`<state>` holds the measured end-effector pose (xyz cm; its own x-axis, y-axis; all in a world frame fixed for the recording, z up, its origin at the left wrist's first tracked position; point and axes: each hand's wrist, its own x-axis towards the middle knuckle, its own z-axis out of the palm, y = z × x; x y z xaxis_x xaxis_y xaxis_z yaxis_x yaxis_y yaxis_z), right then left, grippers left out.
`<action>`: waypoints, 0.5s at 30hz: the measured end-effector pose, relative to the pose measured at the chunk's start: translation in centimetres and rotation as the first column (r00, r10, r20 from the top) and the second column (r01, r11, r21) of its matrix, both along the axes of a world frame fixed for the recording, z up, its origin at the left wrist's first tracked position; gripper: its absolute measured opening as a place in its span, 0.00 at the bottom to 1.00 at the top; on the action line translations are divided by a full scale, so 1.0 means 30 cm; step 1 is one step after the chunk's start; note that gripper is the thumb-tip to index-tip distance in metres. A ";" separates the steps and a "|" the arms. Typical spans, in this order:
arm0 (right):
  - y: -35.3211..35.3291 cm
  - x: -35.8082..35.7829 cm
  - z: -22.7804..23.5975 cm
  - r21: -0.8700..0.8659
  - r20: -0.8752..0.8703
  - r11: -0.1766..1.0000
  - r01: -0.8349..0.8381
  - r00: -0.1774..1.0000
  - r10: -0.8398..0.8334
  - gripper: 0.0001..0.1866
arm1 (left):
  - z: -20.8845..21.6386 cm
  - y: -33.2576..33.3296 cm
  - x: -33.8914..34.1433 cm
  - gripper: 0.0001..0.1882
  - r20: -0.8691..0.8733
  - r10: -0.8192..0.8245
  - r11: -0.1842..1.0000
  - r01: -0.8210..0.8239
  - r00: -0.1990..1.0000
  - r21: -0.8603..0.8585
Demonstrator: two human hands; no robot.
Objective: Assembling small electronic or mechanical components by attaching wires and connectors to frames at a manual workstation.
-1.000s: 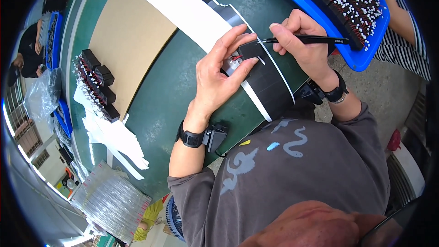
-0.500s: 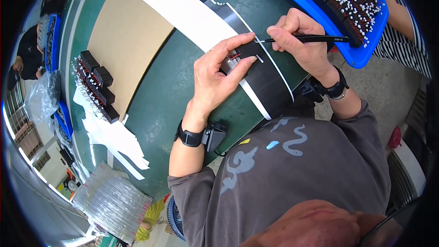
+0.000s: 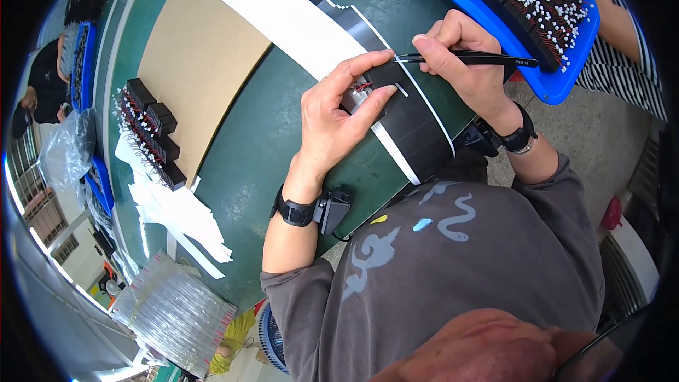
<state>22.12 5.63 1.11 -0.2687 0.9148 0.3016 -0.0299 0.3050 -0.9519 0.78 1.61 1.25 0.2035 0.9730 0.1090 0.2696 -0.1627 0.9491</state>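
My right hand (image 3: 467, 71) is closed on black tweezers (image 3: 506, 59), held like a pen. Their pale tips meet the area by my left index fingertip, at the far end of a small black block (image 3: 385, 79). My left hand (image 3: 325, 127) grips this block between thumb and index finger. Red wires and a pale connector show in the gap between them. Beneath lies a row of black pieces (image 3: 424, 134) edged with white strips. A short white sliver (image 3: 402, 90) sits next to my thumb tip. What the tweezer tips pinch, if anything, is too small to tell.
A long white sheet (image 3: 283, 14) crosses the green table (image 3: 240, 127) beside brown board (image 3: 198, 35). Black blocks with wires (image 3: 152, 127) stand at left near white paper scraps (image 3: 177, 216). A blue tray (image 3: 555, 88) of wired blocks is at far right, near another person's arm (image 3: 615, 25).
The two arms of the tweezers stand slightly farther apart, and my right hand has shifted a little. My left hand keeps its hold on the block.
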 end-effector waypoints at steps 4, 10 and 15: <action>-0.004 0.005 -0.006 0.019 0.009 1.000 0.004 1.000 -0.005 0.12 | 0.005 0.000 0.000 0.21 0.004 -0.003 1.000 0.003 1.000 -0.008; -0.001 0.005 -0.002 0.026 0.038 1.000 0.001 0.999 -0.002 0.12 | 0.024 -0.002 -0.002 0.22 -0.019 -0.036 0.997 0.034 0.999 -0.070; 0.002 0.002 0.004 -0.113 -0.005 0.993 -0.027 1.000 0.027 0.12 | 0.022 -0.003 -0.004 0.22 -0.019 -0.040 0.997 0.039 0.999 -0.064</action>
<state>22.17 5.69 1.24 -0.2930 0.9354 0.1977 -0.0398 0.1946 -0.9801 0.66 1.53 1.89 0.2433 0.9690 0.0424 0.2839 -0.1130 0.9522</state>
